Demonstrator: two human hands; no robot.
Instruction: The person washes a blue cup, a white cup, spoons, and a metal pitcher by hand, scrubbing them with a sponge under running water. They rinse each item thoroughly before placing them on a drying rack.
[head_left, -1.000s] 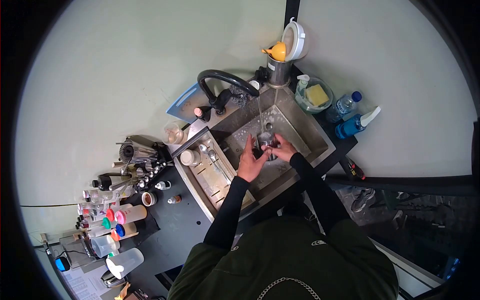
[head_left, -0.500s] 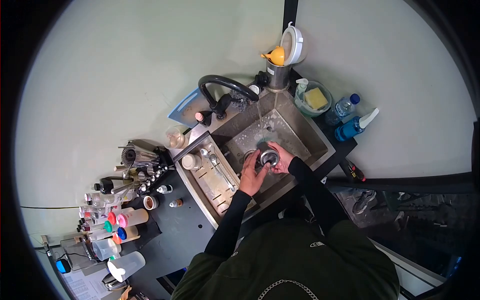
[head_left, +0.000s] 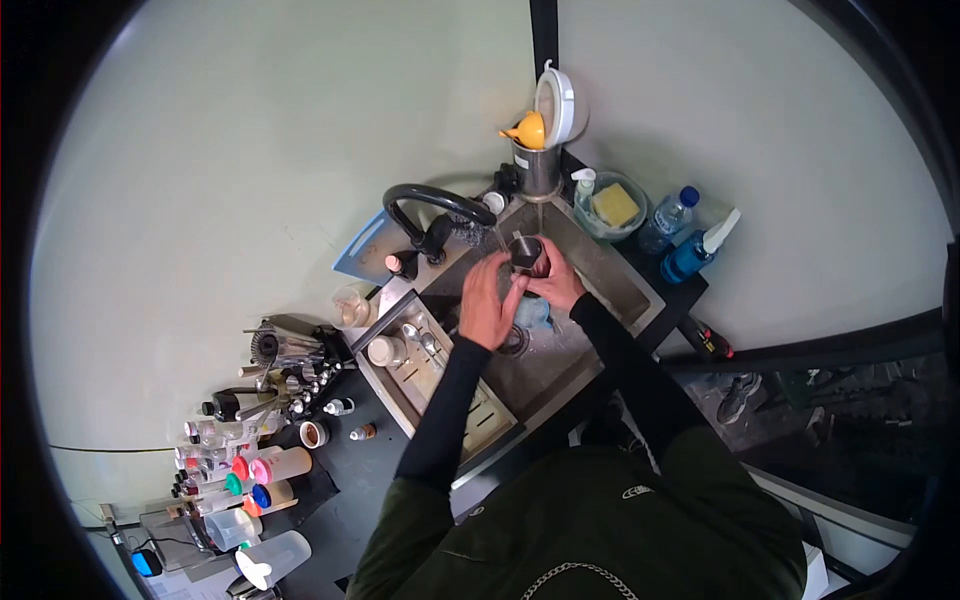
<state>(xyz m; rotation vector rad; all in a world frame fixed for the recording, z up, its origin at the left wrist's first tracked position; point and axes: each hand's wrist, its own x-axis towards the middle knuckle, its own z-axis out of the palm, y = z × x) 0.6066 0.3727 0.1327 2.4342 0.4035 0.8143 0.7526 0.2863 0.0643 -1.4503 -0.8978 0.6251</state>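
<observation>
In the sink (head_left: 625, 290), a small metal cup (head_left: 526, 250) is held beneath the running black tap (head_left: 440, 195), its dark inside facing up. My right hand (head_left: 557, 282) is closed around the cup's right side. My left hand (head_left: 487, 302) is at its left, fingers stretched out and apart, thumb near the cup's lower edge; whether it touches cannot be made out. Below the hands, a light blue cloth (head_left: 535, 314) lies on the sink floor beside the round drain (head_left: 514, 342).
Left of the sink basin is a drip tray (head_left: 480, 425) with spoons (head_left: 428, 342) and a white cup (head_left: 386, 351). Behind it stand a bowl with a yellow sponge (head_left: 615, 205), a water bottle (head_left: 668, 220), a blue spray bottle (head_left: 688, 258) and a yellow funnel (head_left: 528, 130).
Both hands have moved up and back with the metal cup, toward the tap's stream. The blue cloth and drain are now uncovered. The whole view has shifted slightly.
</observation>
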